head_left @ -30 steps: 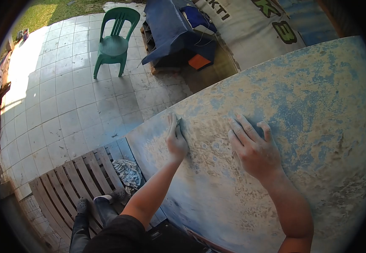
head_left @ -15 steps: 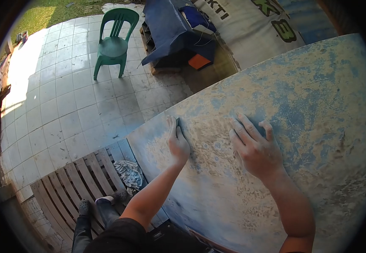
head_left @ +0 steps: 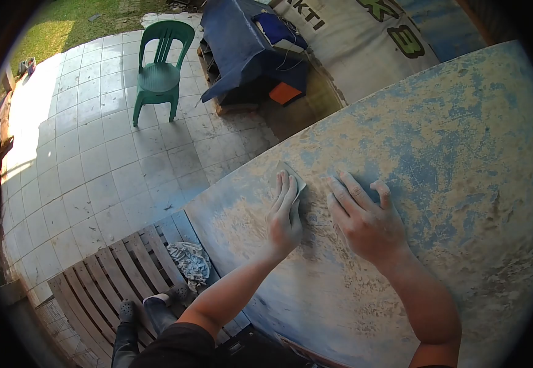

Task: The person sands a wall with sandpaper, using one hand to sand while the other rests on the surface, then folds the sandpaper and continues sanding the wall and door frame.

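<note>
A large panel point(head_left: 450, 141) with worn blue paint and patchy beige filler slopes across the right side of the head view. My left hand point(head_left: 285, 221) presses a pale piece of sandpaper point(head_left: 301, 179) against it, fingers together and the sheet's edge showing beyond them. To its right, my right hand point(head_left: 369, 224) rests palm down on the panel with its fingers apart and holds nothing. Whitish dust coats both hands. What lies under the palms is hidden.
Below left, a slatted wooden platform point(head_left: 100, 276) bears feet in dark clogs and a crumpled rag point(head_left: 191, 262) against the panel's edge. Farther off, a green plastic chair point(head_left: 159, 78) stands on the tiled floor beside a stack covered by a blue tarp point(head_left: 235, 43).
My left hand has slid right with the sandpaper, closer to my right hand, and more of the sheet shows. My right hand stays nearly in place. The view has shifted slightly.
</note>
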`<control>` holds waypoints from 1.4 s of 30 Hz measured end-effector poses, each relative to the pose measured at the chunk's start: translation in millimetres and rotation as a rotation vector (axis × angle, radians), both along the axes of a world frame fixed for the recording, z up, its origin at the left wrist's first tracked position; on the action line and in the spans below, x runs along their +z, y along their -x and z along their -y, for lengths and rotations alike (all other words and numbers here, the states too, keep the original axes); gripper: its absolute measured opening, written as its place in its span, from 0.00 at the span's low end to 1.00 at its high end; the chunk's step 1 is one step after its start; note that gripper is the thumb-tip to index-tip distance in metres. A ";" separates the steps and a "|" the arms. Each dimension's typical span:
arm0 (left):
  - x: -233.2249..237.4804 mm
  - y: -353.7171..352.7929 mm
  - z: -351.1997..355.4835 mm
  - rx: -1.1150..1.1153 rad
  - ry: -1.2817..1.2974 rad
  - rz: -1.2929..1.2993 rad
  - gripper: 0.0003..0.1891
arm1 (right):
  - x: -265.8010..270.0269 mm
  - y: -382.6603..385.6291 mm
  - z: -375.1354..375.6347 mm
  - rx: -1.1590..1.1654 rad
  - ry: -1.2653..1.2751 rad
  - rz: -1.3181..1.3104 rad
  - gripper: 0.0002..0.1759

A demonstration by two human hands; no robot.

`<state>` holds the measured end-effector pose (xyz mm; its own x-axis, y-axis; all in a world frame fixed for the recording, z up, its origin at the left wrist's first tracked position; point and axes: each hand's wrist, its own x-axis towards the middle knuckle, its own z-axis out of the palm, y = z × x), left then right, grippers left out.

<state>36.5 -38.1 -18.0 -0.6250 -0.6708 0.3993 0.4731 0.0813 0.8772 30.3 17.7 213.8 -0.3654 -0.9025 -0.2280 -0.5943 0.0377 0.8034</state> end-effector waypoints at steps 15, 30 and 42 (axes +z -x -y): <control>-32.6 29.5 19.1 0.148 0.002 0.118 0.23 | 2.2 0.5 1.3 0.029 -0.004 -0.004 0.11; -19.8 20.8 19.3 0.118 0.119 0.069 0.23 | -0.7 1.8 -2.6 -0.013 0.045 0.053 0.12; -49.9 20.0 22.1 0.085 0.185 0.023 0.24 | 0.4 -0.7 -0.6 -0.083 0.117 0.138 0.11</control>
<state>16.5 -60.2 -67.9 -0.5799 -0.6377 0.5069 0.4375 0.2811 0.8541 31.1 18.3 214.2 -0.4121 -0.8940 -0.1758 -0.6892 0.1796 0.7019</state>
